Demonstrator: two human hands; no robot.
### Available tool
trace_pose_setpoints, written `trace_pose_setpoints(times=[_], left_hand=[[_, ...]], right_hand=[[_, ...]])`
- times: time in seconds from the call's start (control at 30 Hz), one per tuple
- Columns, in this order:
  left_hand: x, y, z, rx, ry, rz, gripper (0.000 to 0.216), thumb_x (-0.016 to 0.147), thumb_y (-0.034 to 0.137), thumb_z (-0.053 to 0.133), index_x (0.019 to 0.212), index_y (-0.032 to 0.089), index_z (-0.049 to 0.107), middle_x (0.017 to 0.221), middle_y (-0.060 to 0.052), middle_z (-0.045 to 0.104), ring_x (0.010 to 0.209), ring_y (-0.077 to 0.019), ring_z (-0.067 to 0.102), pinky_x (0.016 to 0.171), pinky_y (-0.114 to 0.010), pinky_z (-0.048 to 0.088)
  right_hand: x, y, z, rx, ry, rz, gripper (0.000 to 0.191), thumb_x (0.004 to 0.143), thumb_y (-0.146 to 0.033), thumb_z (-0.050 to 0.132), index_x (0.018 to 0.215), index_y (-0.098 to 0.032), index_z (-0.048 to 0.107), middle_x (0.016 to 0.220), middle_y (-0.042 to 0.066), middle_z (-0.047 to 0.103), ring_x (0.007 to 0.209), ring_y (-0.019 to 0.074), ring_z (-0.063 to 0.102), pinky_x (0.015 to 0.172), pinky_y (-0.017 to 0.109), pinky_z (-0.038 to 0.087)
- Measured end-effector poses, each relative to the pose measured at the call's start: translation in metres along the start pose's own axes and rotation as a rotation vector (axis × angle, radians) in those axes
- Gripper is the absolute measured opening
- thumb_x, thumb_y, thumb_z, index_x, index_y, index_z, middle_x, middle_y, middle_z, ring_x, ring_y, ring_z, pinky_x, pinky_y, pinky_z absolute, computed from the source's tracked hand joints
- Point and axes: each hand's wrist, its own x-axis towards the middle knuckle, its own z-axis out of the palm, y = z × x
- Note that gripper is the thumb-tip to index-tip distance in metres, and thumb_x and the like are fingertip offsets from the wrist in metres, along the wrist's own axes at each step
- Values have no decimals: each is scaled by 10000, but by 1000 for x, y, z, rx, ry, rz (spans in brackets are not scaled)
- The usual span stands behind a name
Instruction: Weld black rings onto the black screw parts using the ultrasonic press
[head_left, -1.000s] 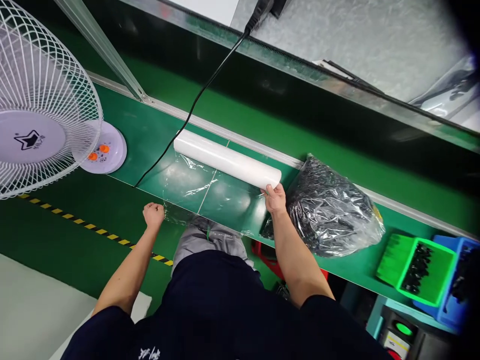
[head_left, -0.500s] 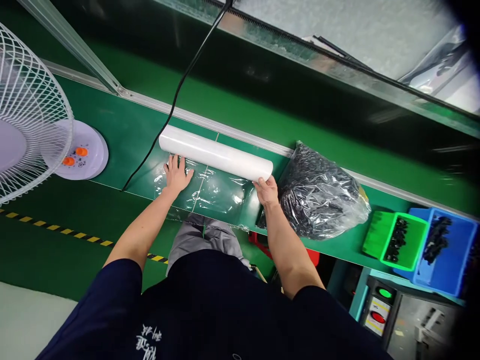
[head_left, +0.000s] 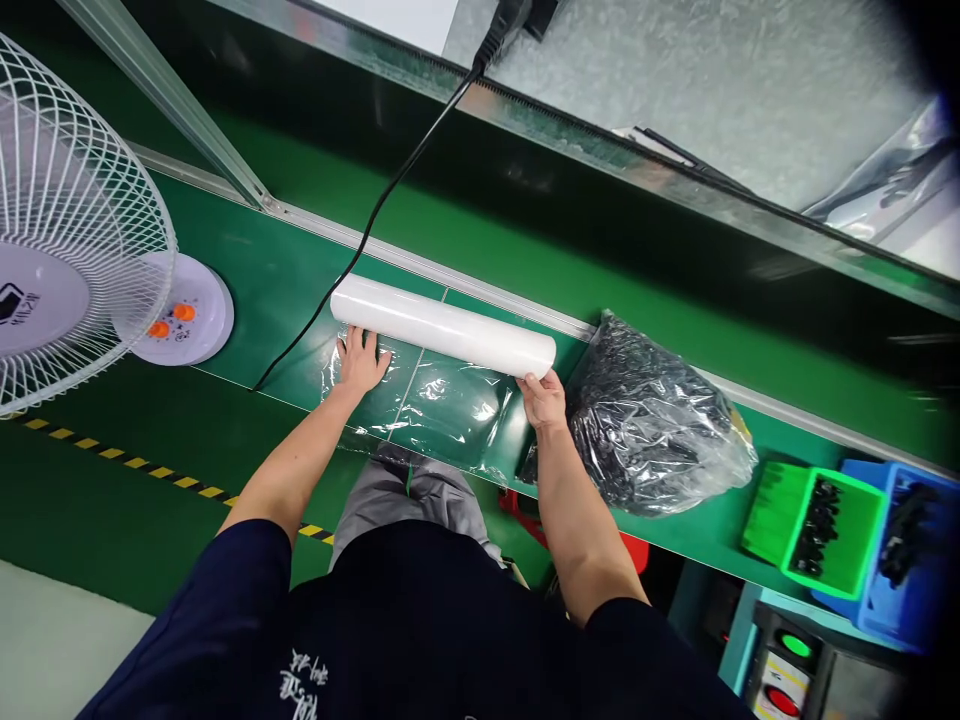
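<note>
A white roll of plastic film (head_left: 442, 325) lies lengthwise across the green bench. From it a sheet of clear film (head_left: 450, 400) runs toward my body and hangs over the front edge. My left hand (head_left: 363, 362) rests flat on the film near the roll's left end, fingers spread, fingertips close to the roll. At the right end, my right hand (head_left: 544, 400) grips the roll's lower edge between thumb and fingers; part of its fingers is hidden.
A clear bag of dark parts (head_left: 652, 420) sits right of the roll. Beyond it are a green bin (head_left: 772, 515) and a blue bin (head_left: 874, 600) holding black parts. A white fan (head_left: 90, 230) stands at left. A black cable (head_left: 390, 190) crosses down to the bench.
The whole view has shifted, so the bench things appear slightly lower and further right. Both hands keep nearly the same places on the film and roll.
</note>
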Motion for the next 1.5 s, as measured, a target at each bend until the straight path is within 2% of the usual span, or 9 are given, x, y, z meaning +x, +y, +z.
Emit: trace_pose_setpoints(times=[0.67,0.77,0.87,1.0,1.1,1.17,1.3,1.4,1.5], left_hand=[[4,0,-10,11,46,-20,497,900,392,484,1340,175,564,1455,-220,414,1388,-403,329,1141,-624,203],[4,-5,-11,19,57,-26,494,913,378,458,1360,189,551,1465,-208,418,1382,-382,351,1136,-610,231],[9,-11,-9,25,56,-16,498,924,385,435,1369,190,549,1458,-201,432,1371,-368,372,1131,-606,250],[13,-15,-8,17,49,-19,495,935,396,411,1358,190,562,1449,-207,449,1362,-369,392,1117,-617,269],[14,-16,-7,19,55,-35,499,932,401,411,1349,175,568,1445,-212,456,1355,-376,403,1103,-623,286],[15,-17,-6,17,56,-37,498,933,402,409,1346,175,568,1441,-210,463,1345,-374,416,1097,-621,296],[15,-19,-3,-3,63,-42,482,937,401,411,1347,201,569,1429,-193,484,1344,-360,423,1108,-604,291],[16,-22,1,6,72,-39,489,937,393,415,1354,184,562,1426,-193,487,1351,-359,412,1114,-612,279],[19,-24,4,14,72,-40,486,938,396,413,1345,179,567,1420,-190,489,1345,-361,416,1112,-615,286]], right_hand=[[-15,-20,1,-161,59,31,437,546,-372,869,885,-213,643,889,2,731,854,162,670,826,345,539],[-20,-51,0,-302,157,-79,461,555,-376,878,927,-215,660,855,8,726,827,182,673,783,343,562],[-18,-111,19,-493,166,-326,363,685,-423,819,971,-236,694,842,17,715,791,190,660,825,364,560],[11,-226,88,-660,53,-730,202,799,-389,753,964,-274,736,987,36,702,950,226,625,1007,392,467],[53,-292,137,-755,-49,-903,156,832,-366,722,954,-271,743,984,42,688,1011,257,586,1074,448,399],[77,-313,155,-884,-126,-927,116,780,-341,775,849,-254,742,908,46,676,1010,272,570,1098,463,359],[85,-315,162,-1200,-152,-890,135,801,-302,748,701,-224,703,857,71,657,1019,286,565,1077,456,357],[71,-319,164,-1465,-155,-809,183,912,-271,598,808,-186,722,860,91,675,1028,271,586,997,404,417],[63,-338,175,-1709,-179,-597,195,946,-249,549,935,-162,724,939,76,709,938,203,630,856,295,465]])
